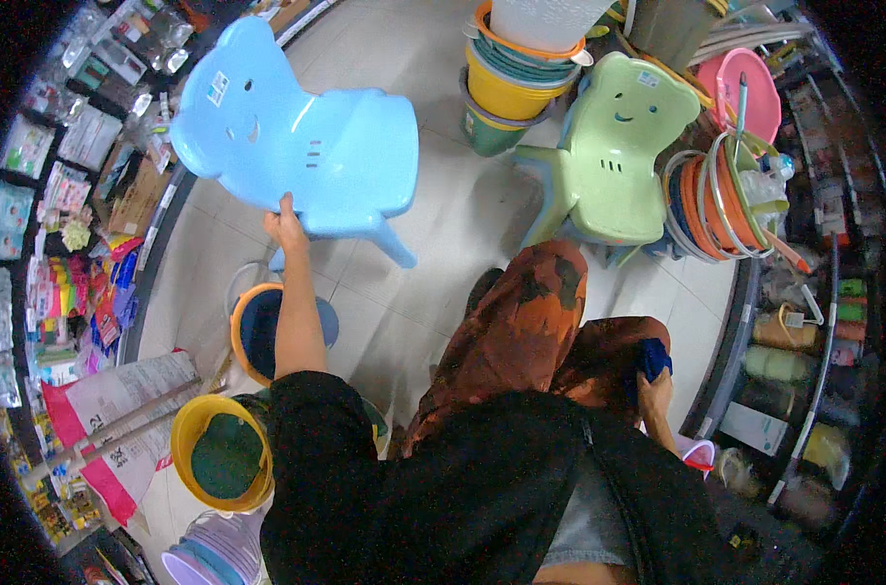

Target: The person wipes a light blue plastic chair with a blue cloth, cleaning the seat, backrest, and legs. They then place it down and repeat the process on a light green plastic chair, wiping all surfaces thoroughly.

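My left hand (288, 227) grips the near side edge of a light blue plastic child's chair (340, 146), which has a smiling face cut in its backrest and a label on it. The chair is tilted, with its back towards the upper left. By my right thigh, my right hand (655, 395) is closed on a dark blue cloth (655, 357). A green plastic child's chair (618, 153) of similar shape stands ahead on the right, apparently stacked on a blue one.
Stacked buckets (516, 88) stand ahead, beside the green chair. More basins and buckets (713, 197) are at the right. Shelves of packaged goods line both sides. A yellow bucket (176, 446), an orange-rimmed bucket (238, 322) and a printed sack (128, 387) sit at the left.
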Demonstrator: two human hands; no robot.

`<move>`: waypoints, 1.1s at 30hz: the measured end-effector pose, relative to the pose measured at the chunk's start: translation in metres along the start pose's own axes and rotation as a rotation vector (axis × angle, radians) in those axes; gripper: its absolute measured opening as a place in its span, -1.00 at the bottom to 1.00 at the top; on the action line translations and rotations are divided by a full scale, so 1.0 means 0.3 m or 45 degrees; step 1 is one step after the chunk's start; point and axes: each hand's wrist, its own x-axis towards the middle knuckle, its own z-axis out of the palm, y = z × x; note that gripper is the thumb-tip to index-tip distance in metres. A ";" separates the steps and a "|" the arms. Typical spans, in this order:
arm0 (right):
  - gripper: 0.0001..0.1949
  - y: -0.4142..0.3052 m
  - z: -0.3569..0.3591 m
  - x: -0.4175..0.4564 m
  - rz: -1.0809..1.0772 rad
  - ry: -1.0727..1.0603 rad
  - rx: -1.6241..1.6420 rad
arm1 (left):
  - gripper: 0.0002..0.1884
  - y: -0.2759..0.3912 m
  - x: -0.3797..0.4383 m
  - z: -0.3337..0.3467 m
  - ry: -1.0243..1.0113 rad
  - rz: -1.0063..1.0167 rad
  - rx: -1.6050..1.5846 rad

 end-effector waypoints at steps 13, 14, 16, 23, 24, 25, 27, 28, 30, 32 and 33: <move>-0.49 0.229 0.074 -0.010 -0.078 0.266 -0.356 | -0.59 -0.261 0.061 -0.113 -0.230 -0.586 0.777; -0.46 0.248 0.077 0.002 -0.086 0.228 -0.347 | -0.57 -0.288 0.066 -0.126 -0.147 -0.522 0.767; -0.41 0.234 0.049 0.035 -0.121 0.153 -0.323 | -0.55 -0.405 0.059 -0.201 0.097 -0.277 0.607; -0.59 0.164 0.034 0.039 0.115 0.170 0.041 | -0.68 -0.241 -0.439 0.137 0.020 0.339 1.152; -0.64 0.143 0.014 0.104 0.179 0.143 0.283 | -0.68 -0.242 -0.520 0.205 -0.199 0.295 0.980; -0.70 0.130 -0.005 0.188 0.289 0.130 0.366 | -0.68 -0.243 -0.602 0.275 -0.408 0.217 0.798; -0.72 0.054 -0.046 0.351 0.085 0.188 0.622 | -0.66 -0.186 -0.722 0.455 -0.752 -0.058 0.568; -0.72 0.046 -0.050 0.445 0.133 0.157 0.538 | -0.64 -0.190 -0.753 0.543 -0.926 -0.041 0.653; -0.52 0.070 -0.020 0.657 0.240 -0.173 0.418 | -0.60 -0.175 -0.805 0.728 -1.280 -0.132 0.772; -0.53 -0.042 -0.010 0.805 0.112 -0.231 0.393 | -0.55 -0.115 -0.834 0.908 -1.592 -0.365 0.861; -0.57 -0.014 0.031 0.896 0.189 -0.431 0.847 | -0.52 -0.140 -0.847 0.981 -1.586 -0.464 0.826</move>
